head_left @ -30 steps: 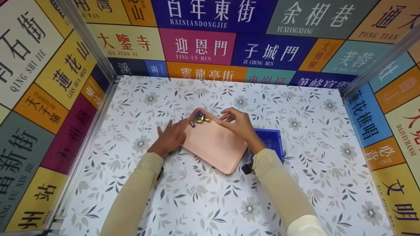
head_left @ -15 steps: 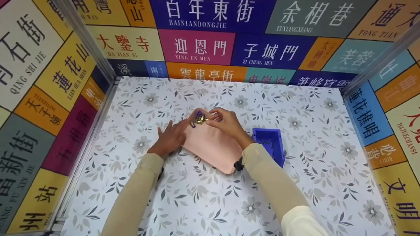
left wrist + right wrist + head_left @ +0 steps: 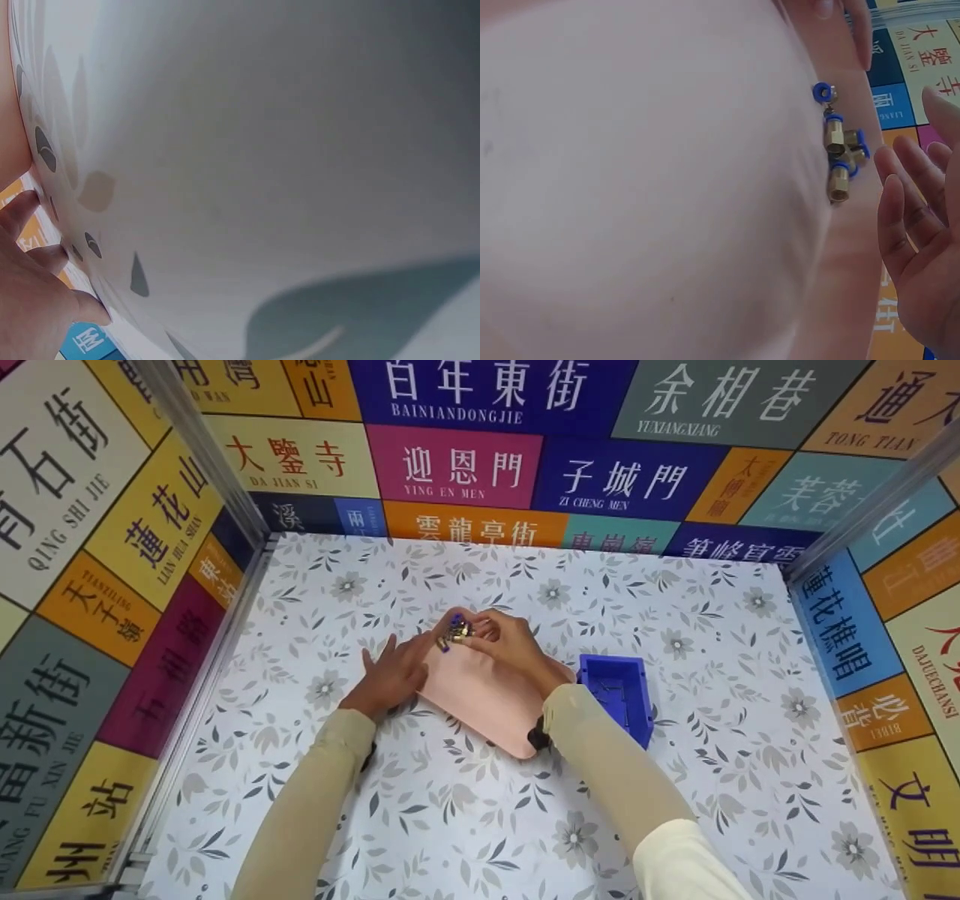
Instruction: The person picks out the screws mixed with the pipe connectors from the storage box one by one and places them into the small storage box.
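Several small brass push-in fittings (image 3: 454, 630) with blue collars lie in a cluster at the far corner of a pink tray (image 3: 480, 701). My left hand (image 3: 391, 675) rests at the tray's left edge, its fingers spread; the left wrist view shows the fingertips of this hand (image 3: 37, 300) touching the patterned surface. Over the far part of the tray, my right hand (image 3: 510, 645) is beside the fittings with its fingers bent. In the right wrist view, the fingers of this hand (image 3: 922, 217) are apart from the fittings (image 3: 840, 150), with nothing seen between them.
A blue plastic bin (image 3: 637, 694) stands right of the tray, with thin dark shapes inside it that are too small to tell. A floral-patterned cloth (image 3: 465, 825) covers the tabletop. Printed panels (image 3: 457, 472) wall it in at the back and both sides.
My right hand has moved left across the tray to the fittings, uncovering more of the blue bin. My left hand has stayed in place.
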Demonstrator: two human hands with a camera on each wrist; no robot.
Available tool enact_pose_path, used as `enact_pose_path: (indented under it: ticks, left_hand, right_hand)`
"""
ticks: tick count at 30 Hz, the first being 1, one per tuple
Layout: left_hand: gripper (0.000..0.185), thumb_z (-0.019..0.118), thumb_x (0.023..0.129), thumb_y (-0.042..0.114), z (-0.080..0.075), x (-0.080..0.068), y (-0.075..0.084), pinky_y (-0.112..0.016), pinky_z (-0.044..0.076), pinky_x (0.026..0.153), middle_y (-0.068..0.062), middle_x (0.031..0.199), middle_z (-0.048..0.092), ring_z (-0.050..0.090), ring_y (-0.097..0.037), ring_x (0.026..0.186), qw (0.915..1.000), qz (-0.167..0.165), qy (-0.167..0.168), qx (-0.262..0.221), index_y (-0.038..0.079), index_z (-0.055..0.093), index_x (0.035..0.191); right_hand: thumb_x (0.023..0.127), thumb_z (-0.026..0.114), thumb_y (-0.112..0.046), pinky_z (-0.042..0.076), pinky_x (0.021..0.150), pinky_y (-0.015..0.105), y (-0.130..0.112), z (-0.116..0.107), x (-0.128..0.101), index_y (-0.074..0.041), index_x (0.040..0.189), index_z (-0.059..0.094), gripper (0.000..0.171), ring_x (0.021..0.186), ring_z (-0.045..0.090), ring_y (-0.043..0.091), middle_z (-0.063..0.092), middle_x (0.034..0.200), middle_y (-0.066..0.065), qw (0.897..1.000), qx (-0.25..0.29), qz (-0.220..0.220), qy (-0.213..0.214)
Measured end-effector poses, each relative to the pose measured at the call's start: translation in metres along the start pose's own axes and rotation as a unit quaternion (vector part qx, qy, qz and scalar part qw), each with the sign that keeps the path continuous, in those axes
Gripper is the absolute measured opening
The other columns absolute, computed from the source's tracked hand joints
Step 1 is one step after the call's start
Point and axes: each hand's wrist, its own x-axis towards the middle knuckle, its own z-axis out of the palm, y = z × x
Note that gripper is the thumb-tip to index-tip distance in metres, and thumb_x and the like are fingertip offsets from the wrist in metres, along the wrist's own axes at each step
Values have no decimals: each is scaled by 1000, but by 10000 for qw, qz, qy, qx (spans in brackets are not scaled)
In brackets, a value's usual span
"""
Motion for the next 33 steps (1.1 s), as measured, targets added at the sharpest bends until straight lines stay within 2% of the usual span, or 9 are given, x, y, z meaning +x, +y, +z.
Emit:
enact_pose_path:
  ticks: [5, 9, 13, 18, 26, 33]
  left_hand:
    - [61, 29, 108, 45, 0, 0, -1, -83, -14, 109, 10, 172, 18, 0, -49, 157, 10000, -52, -9, -3, 58, -3, 158]
    - [59, 29, 108, 47, 0, 0, 0, -83, -14, 108, 10, 172, 19, 0, -51, 156, 10000, -49, 3, -38, 59, -3, 157]
    - [58, 28, 108, 52, 0, 1, 2, -83, -15, 108, 11, 171, 19, 1, -52, 156, 9999, -56, 69, -95, 61, -2, 156]
    - [58, 29, 108, 52, 1, 2, 4, -84, -15, 107, 10, 171, 21, 2, -53, 155, 9998, -5, 155, -120, 61, -2, 156]
    - [62, 32, 107, 43, 1, 0, 2, -83, -15, 109, 10, 171, 20, 1, -51, 156, 9999, 7, 105, -115, 60, -2, 157]
    - [58, 28, 109, 48, 0, -2, -2, -85, -10, 108, 4, 171, 22, 4, -53, 155, 9996, 193, 179, 30, 53, 1, 161]
  right_hand:
    - [90, 80, -27, 58, 80, 34, 7, 7, 3, 0, 126, 67, 46, 88, 71, 22, 78, 105, 12, 9999, 62, -8, -122]
    - [90, 80, -27, 57, 75, 28, 11, 16, 5, -1, 126, 66, 47, 82, 71, 16, 78, 101, 8, 9995, -11, 71, -304]
    - [92, 79, -26, 57, 69, 26, 13, 24, 7, -2, 127, 65, 44, 75, 70, 14, 77, 98, 7, 9987, 137, 200, -459]
    - [92, 78, -26, 54, 65, 25, 12, 31, 8, -7, 126, 66, 40, 76, 68, 14, 75, 97, 4, 9980, 147, 432, -428]
    - [92, 78, -28, 55, 75, 29, 15, 36, 10, -10, 121, 69, 36, 87, 68, 14, 74, 98, 2, 9982, -215, 497, -262]
    - [92, 78, -30, 56, 81, 34, 15, 41, 15, -15, 119, 71, 31, 86, 68, 14, 74, 97, -1, 9973, -616, 313, -232]
